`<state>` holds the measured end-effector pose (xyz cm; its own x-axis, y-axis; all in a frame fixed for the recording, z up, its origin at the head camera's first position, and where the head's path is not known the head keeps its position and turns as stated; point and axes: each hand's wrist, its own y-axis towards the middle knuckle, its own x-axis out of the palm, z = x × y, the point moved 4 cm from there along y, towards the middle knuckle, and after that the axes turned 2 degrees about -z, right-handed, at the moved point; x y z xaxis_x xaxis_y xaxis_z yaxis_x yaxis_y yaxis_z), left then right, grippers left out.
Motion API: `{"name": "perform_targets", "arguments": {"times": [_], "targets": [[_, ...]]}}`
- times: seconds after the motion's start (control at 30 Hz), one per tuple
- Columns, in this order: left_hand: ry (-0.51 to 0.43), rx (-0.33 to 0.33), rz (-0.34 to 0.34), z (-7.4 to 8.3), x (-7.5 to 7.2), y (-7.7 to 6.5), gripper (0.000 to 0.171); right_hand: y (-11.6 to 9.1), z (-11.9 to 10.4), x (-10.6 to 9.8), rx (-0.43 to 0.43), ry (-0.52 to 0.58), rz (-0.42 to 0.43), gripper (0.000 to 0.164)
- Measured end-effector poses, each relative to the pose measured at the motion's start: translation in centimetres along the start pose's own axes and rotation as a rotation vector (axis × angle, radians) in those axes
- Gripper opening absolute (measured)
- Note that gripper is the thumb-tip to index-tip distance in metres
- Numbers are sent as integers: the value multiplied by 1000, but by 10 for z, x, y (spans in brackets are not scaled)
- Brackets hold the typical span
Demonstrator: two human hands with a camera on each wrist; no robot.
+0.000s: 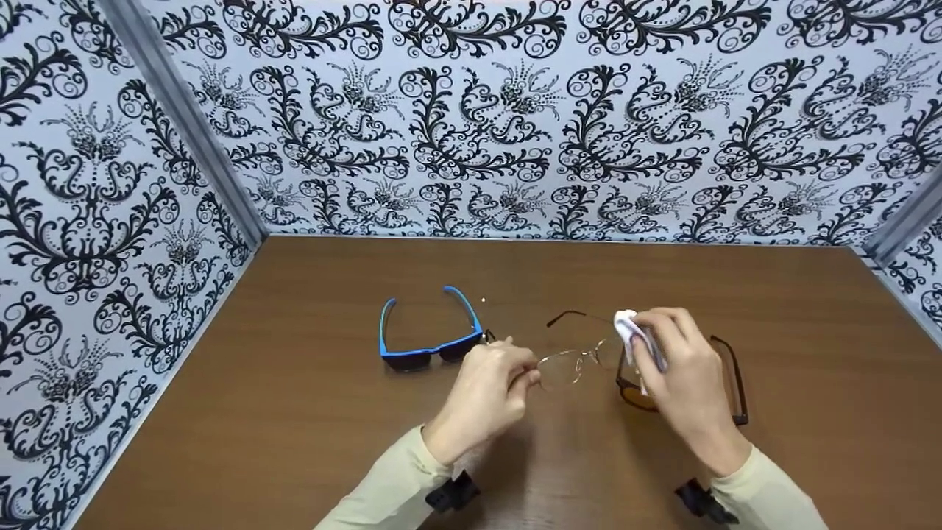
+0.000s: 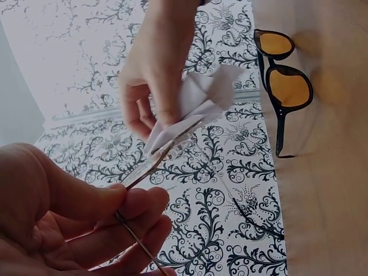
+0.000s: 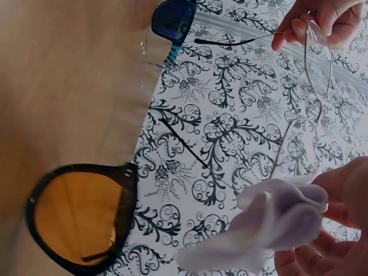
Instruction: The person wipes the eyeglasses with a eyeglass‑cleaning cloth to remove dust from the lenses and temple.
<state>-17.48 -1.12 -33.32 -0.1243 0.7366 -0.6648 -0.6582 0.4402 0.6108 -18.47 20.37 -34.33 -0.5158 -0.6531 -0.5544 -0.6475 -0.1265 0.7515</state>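
Between finger and thumb, my left hand pinches thin wire-rimmed eyeglasses at one end of the frame, near the hinge. Their clear lenses and dark-tipped temples show in the right wrist view. My right hand grips a crumpled white cloth with its fingers and thumb. That cloth lies against the other end of the frame and covers part of the far lens. Both hands are raised above the table, with the glasses spanning the space between them.
Blue-framed sunglasses with dark lenses lie on the brown table, left of my left hand. Black-framed glasses with orange lenses rest below my right hand, partly hidden by it in the head view. Patterned walls bound the table's back and sides.
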Motion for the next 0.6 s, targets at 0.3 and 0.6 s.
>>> {"name": "perform_targets", "arguments": {"times": [0.3, 0.6], "targets": [[-13, -52, -13, 0, 2, 0, 15, -11, -24, 17, -135, 74, -40, 41], [-42, -98, -27, -4, -6, -2, 10, -7, 3, 4, -75, 59, 25, 35]]}}
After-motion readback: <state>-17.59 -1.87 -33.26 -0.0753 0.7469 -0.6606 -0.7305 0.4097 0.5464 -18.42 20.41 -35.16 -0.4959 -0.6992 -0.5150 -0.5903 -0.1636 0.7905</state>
